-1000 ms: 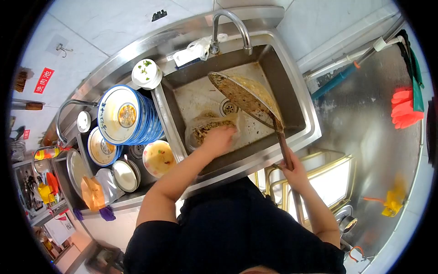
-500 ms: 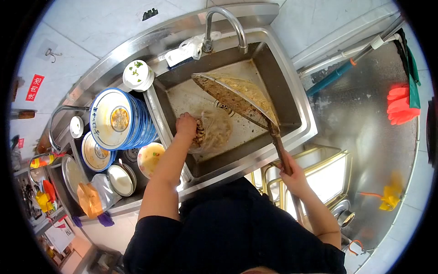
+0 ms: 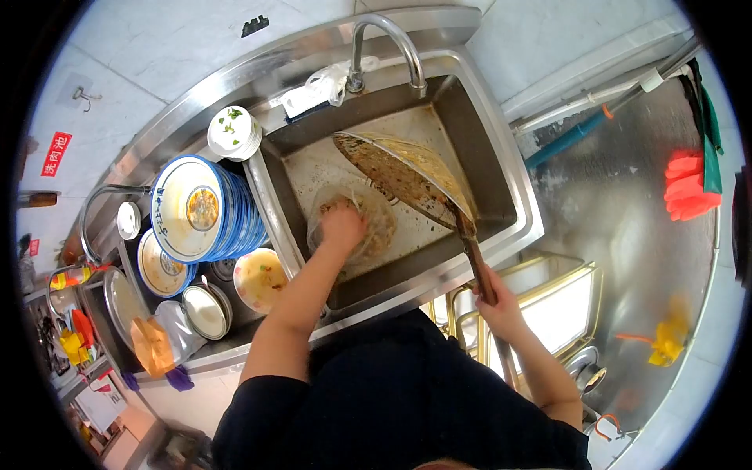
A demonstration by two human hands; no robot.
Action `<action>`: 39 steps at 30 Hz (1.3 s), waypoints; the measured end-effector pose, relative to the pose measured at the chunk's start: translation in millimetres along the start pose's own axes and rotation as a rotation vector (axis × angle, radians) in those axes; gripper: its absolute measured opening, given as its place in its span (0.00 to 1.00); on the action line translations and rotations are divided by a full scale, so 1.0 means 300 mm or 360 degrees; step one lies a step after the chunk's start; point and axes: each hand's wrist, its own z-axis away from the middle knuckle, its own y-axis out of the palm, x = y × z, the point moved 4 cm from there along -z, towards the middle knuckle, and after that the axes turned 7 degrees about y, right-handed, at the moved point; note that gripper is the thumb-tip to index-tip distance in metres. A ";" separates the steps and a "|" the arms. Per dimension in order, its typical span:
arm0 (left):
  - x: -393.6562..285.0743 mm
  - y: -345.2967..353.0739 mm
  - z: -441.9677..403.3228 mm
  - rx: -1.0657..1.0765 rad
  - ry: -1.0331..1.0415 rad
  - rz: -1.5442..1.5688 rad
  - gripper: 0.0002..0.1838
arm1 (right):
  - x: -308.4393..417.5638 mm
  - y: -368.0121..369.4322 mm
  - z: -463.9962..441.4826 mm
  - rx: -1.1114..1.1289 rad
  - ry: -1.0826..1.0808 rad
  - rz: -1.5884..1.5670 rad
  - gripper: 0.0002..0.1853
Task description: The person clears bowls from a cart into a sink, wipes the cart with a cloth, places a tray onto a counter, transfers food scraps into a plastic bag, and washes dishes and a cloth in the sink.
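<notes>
My right hand (image 3: 501,308) is wrapped round the wooden handle of a large strainer (image 3: 407,184). The strainer is tilted on its side over the sink, its mesh bowl coated with brown residue. My left hand (image 3: 343,229) is down inside a clear plastic bag (image 3: 376,235) on the sink floor, its fingers curled among brown scraps. What those fingertips hold, if anything, is hidden. The strainer's rim stands to the right of the bag, partly over the drain.
The steel sink (image 3: 489,168) has a curved faucet (image 3: 388,22) at its back edge. On the left stand stacked blue-rimmed plates (image 3: 172,227), small white bowls (image 3: 233,129) and a soiled bowl (image 3: 261,280). Gold-framed racks (image 3: 548,313) and red gloves (image 3: 689,184) are on the right.
My left hand has moved right, from the bag's left edge into its middle. The strainer has stayed nearly in place, with my right hand on its handle.
</notes>
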 end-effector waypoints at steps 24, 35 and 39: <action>-0.137 -0.008 0.291 -0.0338 0.0596 -0.0490 0.18 | 0.050 0.053 -0.051 0.0133 -0.0251 0.0810 0.39; -0.053 0.046 0.338 -0.0141 0.0543 -0.0480 0.10 | 0.059 0.166 -0.126 0.0055 -0.0210 0.1125 0.41; -0.043 0.043 0.337 -0.0174 0.0533 -0.0463 0.10 | 0.034 0.158 -0.147 0.0079 -0.0161 0.1156 0.42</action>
